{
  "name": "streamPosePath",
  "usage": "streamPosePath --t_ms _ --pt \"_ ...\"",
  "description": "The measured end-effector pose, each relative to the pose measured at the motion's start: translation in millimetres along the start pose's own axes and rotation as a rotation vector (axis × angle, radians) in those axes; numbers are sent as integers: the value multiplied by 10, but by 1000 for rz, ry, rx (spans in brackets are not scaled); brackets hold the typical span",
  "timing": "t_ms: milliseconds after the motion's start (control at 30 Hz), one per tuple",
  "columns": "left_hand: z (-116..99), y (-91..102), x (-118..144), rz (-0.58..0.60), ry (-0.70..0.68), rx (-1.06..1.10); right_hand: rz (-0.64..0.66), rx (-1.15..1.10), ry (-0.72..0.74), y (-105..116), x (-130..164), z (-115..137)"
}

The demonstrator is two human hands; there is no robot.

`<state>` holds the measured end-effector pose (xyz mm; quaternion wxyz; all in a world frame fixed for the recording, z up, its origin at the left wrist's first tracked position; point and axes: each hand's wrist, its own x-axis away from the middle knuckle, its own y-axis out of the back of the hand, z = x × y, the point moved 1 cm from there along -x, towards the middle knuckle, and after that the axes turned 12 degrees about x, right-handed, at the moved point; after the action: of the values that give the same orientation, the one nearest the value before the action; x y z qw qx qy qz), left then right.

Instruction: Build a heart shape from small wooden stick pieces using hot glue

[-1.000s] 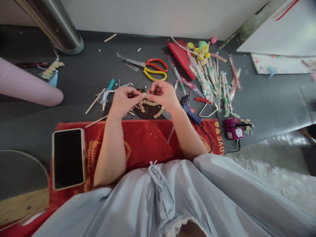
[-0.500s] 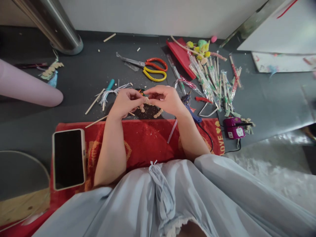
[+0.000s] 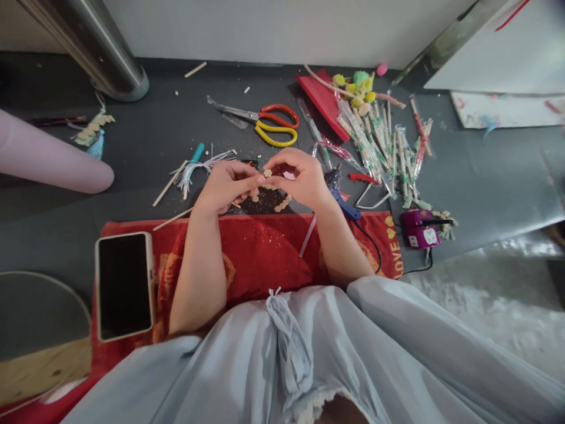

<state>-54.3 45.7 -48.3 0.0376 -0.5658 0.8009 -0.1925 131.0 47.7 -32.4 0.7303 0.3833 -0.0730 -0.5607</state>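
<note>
A small beige, knobbly piece (image 3: 267, 173), like a short bit of braided cord, shows between my fingertips. My left hand (image 3: 232, 184) pinches it from the left, and my right hand (image 3: 298, 175) closes on it from the right with thumb and forefinger. My fingers hide part of it. Below my hands, on a dark patch, lies another beige knobbly strip (image 3: 283, 204). Just right of my right hand is a blue glue gun (image 3: 346, 206). White strands (image 3: 194, 174) and a teal tube (image 3: 198, 152) lie left of my left hand.
Scissors (image 3: 278, 125) with red and yellow handles lie beyond my hands. Several wrapped sticks (image 3: 366, 144) are heaped at the right, near a purple power box (image 3: 420, 228). A phone (image 3: 124, 287) rests on the red towel (image 3: 269, 253). A pink cylinder (image 3: 53, 154) juts in at the left.
The beige piece now shows more clearly between my fingertips. My right fingers have lifted and bent slightly. Other things lie as before.
</note>
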Motion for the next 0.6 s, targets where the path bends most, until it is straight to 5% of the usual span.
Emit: streamPosePath --t_ms 200,467,600 --pt "18 30 3 -131 -66 -11 -14 -15 13 -22 9 -40" --pt "99 330 -152 -688 -473 64 -4 -103 -71 -23 24 -83" --pt "137 578 -179 -842 -551 -90 -1 -130 -90 -36 26 -84"
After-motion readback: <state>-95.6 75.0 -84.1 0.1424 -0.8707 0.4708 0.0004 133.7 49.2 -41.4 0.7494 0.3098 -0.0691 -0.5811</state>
